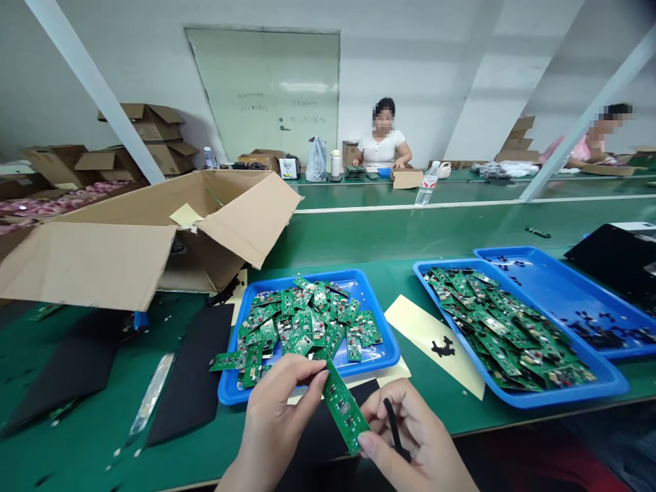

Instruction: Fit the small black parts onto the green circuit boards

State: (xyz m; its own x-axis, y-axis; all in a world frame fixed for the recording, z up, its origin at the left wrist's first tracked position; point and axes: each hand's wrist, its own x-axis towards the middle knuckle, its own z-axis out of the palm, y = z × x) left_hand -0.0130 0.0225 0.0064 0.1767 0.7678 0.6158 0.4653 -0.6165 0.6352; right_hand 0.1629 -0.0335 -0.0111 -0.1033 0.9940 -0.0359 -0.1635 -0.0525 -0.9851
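Observation:
A narrow green circuit board (342, 408) is held tilted between my two hands, in front of the near blue tray. My left hand (279, 413) pinches its upper end between thumb and fingers. At the lower end, my right hand (404, 437) grips the board with thumb and fingertips. A thin black strip (392, 425) also lies across the right hand's fingers; its kind I cannot make out. Just beyond my hands, the blue tray (394, 348) holds a loose heap of similar boards (307, 321), some leaning over its left rim.
At right, a second blue tray (612, 389) is piled with boards; another blue tray (543, 273) holds small black pieces. Black pieces (443, 347) lie on cream paper (410, 314). Left are an open cardboard box (92, 263) and black sheets (192, 369). Two people sit across the bench.

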